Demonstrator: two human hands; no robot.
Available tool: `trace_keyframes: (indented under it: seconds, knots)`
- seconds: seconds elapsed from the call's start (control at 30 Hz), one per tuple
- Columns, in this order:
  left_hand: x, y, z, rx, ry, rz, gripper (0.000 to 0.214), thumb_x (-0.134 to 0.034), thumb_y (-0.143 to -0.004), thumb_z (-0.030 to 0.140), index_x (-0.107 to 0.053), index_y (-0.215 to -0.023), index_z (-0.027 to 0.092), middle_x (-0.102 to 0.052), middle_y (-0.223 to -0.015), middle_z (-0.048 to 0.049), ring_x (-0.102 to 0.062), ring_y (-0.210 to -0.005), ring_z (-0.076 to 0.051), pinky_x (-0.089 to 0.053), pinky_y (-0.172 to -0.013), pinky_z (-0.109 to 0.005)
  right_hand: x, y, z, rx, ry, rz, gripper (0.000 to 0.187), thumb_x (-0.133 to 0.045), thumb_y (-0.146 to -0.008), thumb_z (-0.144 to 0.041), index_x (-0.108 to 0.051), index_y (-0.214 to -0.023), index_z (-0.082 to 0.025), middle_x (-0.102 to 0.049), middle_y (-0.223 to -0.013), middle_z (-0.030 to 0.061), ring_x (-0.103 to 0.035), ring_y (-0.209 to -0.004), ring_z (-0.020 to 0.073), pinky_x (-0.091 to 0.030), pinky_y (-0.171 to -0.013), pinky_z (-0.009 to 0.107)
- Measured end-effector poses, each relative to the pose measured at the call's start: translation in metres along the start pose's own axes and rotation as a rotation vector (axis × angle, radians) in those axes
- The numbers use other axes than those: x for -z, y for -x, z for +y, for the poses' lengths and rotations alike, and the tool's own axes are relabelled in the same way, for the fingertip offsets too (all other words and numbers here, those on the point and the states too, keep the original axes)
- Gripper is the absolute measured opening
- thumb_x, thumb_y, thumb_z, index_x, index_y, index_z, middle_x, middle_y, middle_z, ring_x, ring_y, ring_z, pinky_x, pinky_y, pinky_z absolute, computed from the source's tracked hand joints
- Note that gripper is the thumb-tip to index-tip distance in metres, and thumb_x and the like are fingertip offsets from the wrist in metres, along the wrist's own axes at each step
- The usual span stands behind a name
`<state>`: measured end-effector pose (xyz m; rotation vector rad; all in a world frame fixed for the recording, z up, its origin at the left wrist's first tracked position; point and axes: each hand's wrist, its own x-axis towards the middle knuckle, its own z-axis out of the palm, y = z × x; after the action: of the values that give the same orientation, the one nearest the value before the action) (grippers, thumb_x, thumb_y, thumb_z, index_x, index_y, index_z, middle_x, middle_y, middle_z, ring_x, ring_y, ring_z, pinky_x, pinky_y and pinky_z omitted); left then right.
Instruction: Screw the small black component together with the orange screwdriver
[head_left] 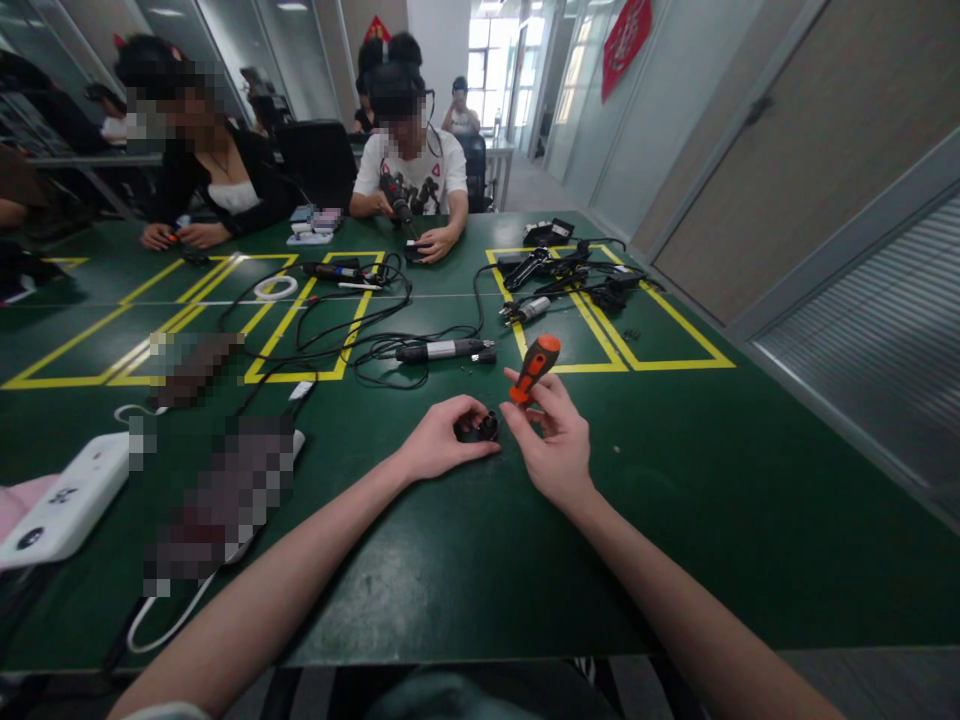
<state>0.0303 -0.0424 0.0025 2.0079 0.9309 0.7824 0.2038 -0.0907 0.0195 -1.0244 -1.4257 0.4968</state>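
Note:
My left hand (450, 435) rests on the green table (420, 570), its fingers curled around a small dark round part (488, 427) with a hollow top. Just to the right, my right hand (553, 440) holds a screwdriver (538, 365) by its orange and grey handle between thumb and fingers. The handle points up and leans slightly right. The screwdriver's shaft cannot be made out behind the fingers. Both hands are close together, with the dark part between them. Beyond them lies a grey and black pen-shaped electric tool (442, 350) with a cord.
Black cables (330, 335) run across the middle, near a white tape roll (275, 288). Tools and wires pile up at the back right (577, 270). A white power strip (71, 495) lies left. Across the table, a person in a white shirt (412, 160) handles a tool; another sits left.

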Motion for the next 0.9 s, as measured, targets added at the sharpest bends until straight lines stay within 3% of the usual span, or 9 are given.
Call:
trace_keyframes:
  seconds: [0.2,0.37,0.5,0.63,0.77,0.9]
  knots:
    - [0.0002,-0.0001,-0.0003,0.001,-0.011,-0.002,0.035,-0.085,-0.077,0.038,-0.066,-0.098,0.017,-0.067,-0.088,-0.0012,-0.061,-0.079,-0.016,-0.051,-0.075,-0.03,0.001,-0.0006,-0.0035,0.03,-0.005,-0.026,0.018,-0.066,-0.093,-0.025,-0.077,-0.107,-0.025,-0.068,-0.089,0.0033,-0.066,-0.079,0.0174,-0.059,-0.061,0.028]
    - [-0.0001,-0.0009,-0.0009,-0.005,-0.004,0.006,0.035,-0.084,-0.076,0.041,-0.066,-0.096,0.018,-0.067,-0.088,-0.0008,-0.06,-0.078,-0.016,-0.05,-0.076,-0.03,-0.001,0.0007,0.0009,0.028,-0.055,0.042,0.029,-0.077,-0.085,-0.026,-0.075,-0.113,-0.024,-0.078,-0.091,0.0031,-0.072,-0.077,0.0183,-0.061,-0.062,0.03]
    - [-0.0005,-0.0008,-0.0014,-0.028,0.002,0.003,0.032,-0.082,-0.078,0.04,-0.065,-0.093,0.018,-0.065,-0.086,0.0,-0.058,-0.076,-0.015,-0.047,-0.073,-0.028,-0.0015,0.0024,0.0018,-0.004,-0.105,-0.013,0.032,-0.073,-0.088,-0.025,-0.072,-0.12,-0.023,-0.081,-0.095,0.0046,-0.075,-0.072,0.0177,-0.063,-0.065,0.032]
    - [-0.0009,-0.0006,-0.0015,-0.032,-0.028,0.005,0.031,-0.08,-0.081,0.041,-0.066,-0.093,0.017,-0.065,-0.085,0.0001,-0.057,-0.075,-0.015,-0.045,-0.07,-0.027,-0.0015,0.0039,0.0014,-0.063,-0.182,-0.09,0.033,-0.068,-0.092,-0.03,-0.07,-0.124,-0.022,-0.081,-0.094,0.005,-0.071,-0.063,0.0149,-0.062,-0.059,0.03]
    - [-0.0009,-0.0006,-0.001,-0.012,-0.042,0.009,0.033,-0.081,-0.08,0.041,-0.068,-0.097,0.017,-0.068,-0.089,-0.0015,-0.06,-0.078,-0.016,-0.047,-0.072,-0.028,-0.0005,0.0045,0.0009,-0.087,-0.163,-0.109,0.023,-0.072,-0.09,-0.033,-0.073,-0.11,-0.021,-0.076,-0.085,0.0031,-0.068,-0.063,0.0143,-0.062,-0.061,0.03]
    - [-0.0006,-0.0006,-0.0009,-0.005,-0.026,0.004,0.034,-0.083,-0.078,0.039,-0.068,-0.098,0.017,-0.069,-0.09,-0.0018,-0.06,-0.079,-0.017,-0.049,-0.073,-0.029,0.0007,0.0034,-0.0002,-0.061,-0.116,-0.076,0.013,-0.07,-0.091,-0.028,-0.076,-0.102,-0.024,-0.069,-0.09,0.0029,-0.067,-0.073,0.0156,-0.059,-0.057,0.027]
